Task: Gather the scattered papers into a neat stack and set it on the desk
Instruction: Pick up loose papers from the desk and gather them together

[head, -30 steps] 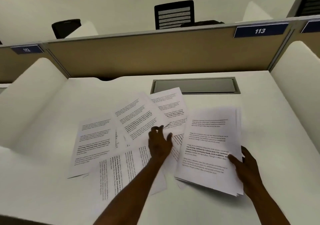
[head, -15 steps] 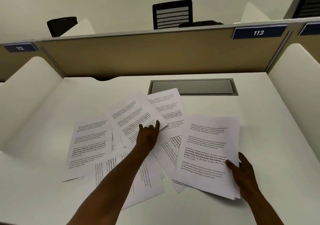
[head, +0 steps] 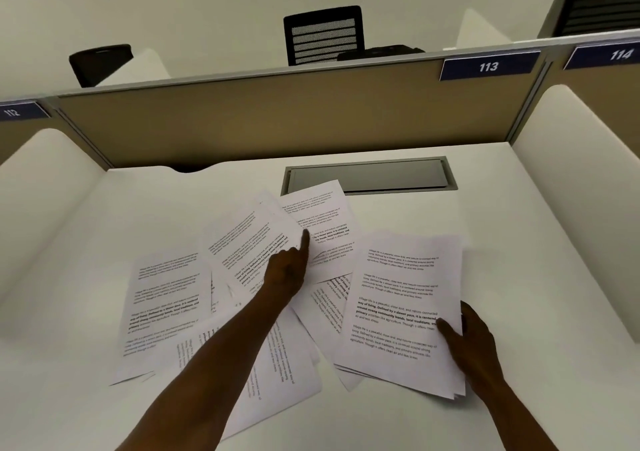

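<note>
Printed white sheets lie scattered on the white desk (head: 519, 242). My right hand (head: 474, 350) grips the right edge of a gathered stack (head: 398, 294), thumb on top, with the stack's near edge slightly off the desk. My left hand (head: 287, 272) reaches into the middle of the spread and pinches the right edge of one tilted sheet (head: 242, 239); its thumb points up and its fingers are hidden under the paper. Other loose sheets lie further back (head: 318, 215), at the left (head: 166, 294) and under my left forearm (head: 277, 381).
A grey cable hatch (head: 367, 176) is set into the desk just behind the papers. A tan partition (head: 277, 121) closes the back, and white curved side panels (head: 571, 159) stand at both sides. Black chairs show beyond the partition.
My left hand moved from the overlapping middle sheets further back and took hold of the tilted sheet's edge, which now looks lifted. My right hand kept hold of the stack, which shifted slightly.
</note>
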`<state>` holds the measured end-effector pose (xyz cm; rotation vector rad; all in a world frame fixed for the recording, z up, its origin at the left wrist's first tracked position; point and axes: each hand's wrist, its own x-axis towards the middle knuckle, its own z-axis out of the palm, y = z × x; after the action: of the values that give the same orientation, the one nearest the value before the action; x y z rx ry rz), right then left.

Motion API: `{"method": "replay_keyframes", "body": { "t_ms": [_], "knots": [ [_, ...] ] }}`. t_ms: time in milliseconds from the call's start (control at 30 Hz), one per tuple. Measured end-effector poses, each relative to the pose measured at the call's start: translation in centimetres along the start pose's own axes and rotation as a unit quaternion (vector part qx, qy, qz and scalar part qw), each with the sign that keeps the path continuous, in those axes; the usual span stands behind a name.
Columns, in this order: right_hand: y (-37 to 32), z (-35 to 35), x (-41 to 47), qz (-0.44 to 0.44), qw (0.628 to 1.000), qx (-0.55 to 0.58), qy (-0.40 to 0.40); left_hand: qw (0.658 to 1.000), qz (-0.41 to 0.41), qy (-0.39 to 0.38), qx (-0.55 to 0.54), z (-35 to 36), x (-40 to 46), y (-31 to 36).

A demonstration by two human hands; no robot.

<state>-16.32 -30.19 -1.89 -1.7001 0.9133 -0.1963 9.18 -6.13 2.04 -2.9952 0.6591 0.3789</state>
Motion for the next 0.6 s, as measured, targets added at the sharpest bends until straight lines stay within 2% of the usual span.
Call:
{"method": "replay_keyframes", "body": {
  "t_ms": [67, 133, 200, 267, 367, 467, 600],
  "knots": [
    [-0.4, 0.3, -0.6, -0.041, 0.992, -0.097, 0.071, 0.996, -0.061, 0.043, -0.046, -0.5, 0.1, 0.1],
    [-1.3, 0.4, -1.0, -0.082, 0.969, -0.175, 0.157, 0.983, -0.122, 0.069, -0.121, -1.3, -0.1, -0.3],
    [-2.2, 0.6, -0.8, -0.134, 0.952, -0.191, 0.196, 0.96, -0.165, 0.107, -0.201, -1.8, -0.4, -1.0],
    [-3.7, 1.5, -0.4, -0.165, 0.965, -0.133, 0.153, 0.946, -0.17, 0.153, -0.231, -2.3, -1.3, -1.6],
    [-7.1, 4.8, 0.6, -0.188, 0.982, -0.021, 0.001, 0.928, -0.147, 0.221, -0.261, -2.5, -2.4, -2.1],
    [-10.5, 10.4, 3.0, -0.231, 0.958, -0.125, -0.115, 0.927, -0.127, 0.222, -0.272, -2.5, -2.9, -2.2],
    [-14.5, 18.3, 5.5, -0.236, 0.914, -0.266, -0.194, 0.924, -0.129, 0.218, -0.287, -2.2, -3.1, -1.6]
  ]
}}
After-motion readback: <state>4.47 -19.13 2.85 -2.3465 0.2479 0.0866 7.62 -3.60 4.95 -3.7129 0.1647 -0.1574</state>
